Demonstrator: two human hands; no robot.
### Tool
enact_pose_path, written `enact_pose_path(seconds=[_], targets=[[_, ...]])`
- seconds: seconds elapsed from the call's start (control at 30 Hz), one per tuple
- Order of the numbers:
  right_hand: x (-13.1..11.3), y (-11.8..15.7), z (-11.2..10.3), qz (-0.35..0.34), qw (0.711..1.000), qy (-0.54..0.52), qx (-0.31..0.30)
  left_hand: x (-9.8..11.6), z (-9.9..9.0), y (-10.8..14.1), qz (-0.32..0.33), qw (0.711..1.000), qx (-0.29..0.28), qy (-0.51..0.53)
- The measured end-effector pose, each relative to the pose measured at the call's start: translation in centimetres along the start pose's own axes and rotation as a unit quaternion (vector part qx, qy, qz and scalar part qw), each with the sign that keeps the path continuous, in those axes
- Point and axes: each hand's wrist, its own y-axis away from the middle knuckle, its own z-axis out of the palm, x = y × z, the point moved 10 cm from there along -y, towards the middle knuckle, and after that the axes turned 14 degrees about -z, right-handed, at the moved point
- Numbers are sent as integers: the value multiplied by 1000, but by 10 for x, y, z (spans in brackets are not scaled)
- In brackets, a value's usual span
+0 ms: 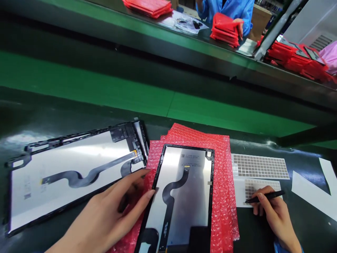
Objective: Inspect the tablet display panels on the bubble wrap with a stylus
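My left hand [113, 207] has its fingers apart. Its thumb tip touches the left edge of a tablet screen panel [189, 200], which lies back side up with a dark wavy ribbon cable on it. Beneath the panel is a stack of red bubble-wrap bags [223, 218]. My right hand [276, 214] is closed in a pen-like grip on slim black tweezers [271, 195]. Their tip meets the lower left part of a small sticker sheet [258, 186] with a grid of little squares; whether a sticker is caught in it is too small to tell.
More screen panels [86, 161] lie overlapping at the left. Another gridded sticker sheet [260, 166] and white paper pieces [310, 193] are at the right. Along the back runs a raised shelf [147, 38] holding red bags [147, 7]; a co-worker in blue [229, 10] touches one stack.
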Motion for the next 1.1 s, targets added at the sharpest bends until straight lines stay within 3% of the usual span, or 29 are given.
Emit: enact_pose_path(seconds=[0.13, 0.37, 0.47, 0.57, 0.73, 0.87, 1.0, 1.1], targets=[[0, 0, -4, 5, 1000, -1, 16, -12, 22, -2, -20, 994, -54, 90], [5, -2, -4, 35, 999, 6, -3, -28, 40, -7, -60, 978, -124, 158], [7, -5, -6, 51, 999, -10, 0, -23, 45, -7, -102, 964, -157, 191], [4, -8, -10, 63, 997, -39, 24, -9, 48, -7, -104, 950, -191, 224], [-25, -24, -4, 67, 989, -108, 79, 1, 51, -8, -85, 939, -216, 253], [-69, -56, 42, 9, 989, -135, 55, 5, 53, -8, -54, 937, -245, 245], [-116, -85, 126, -44, 988, -146, -31, 8, 52, -9, -32, 939, -244, 241], [-139, -97, 176, -63, 986, -147, -34, 9, 51, -9, -28, 943, -236, 232]])
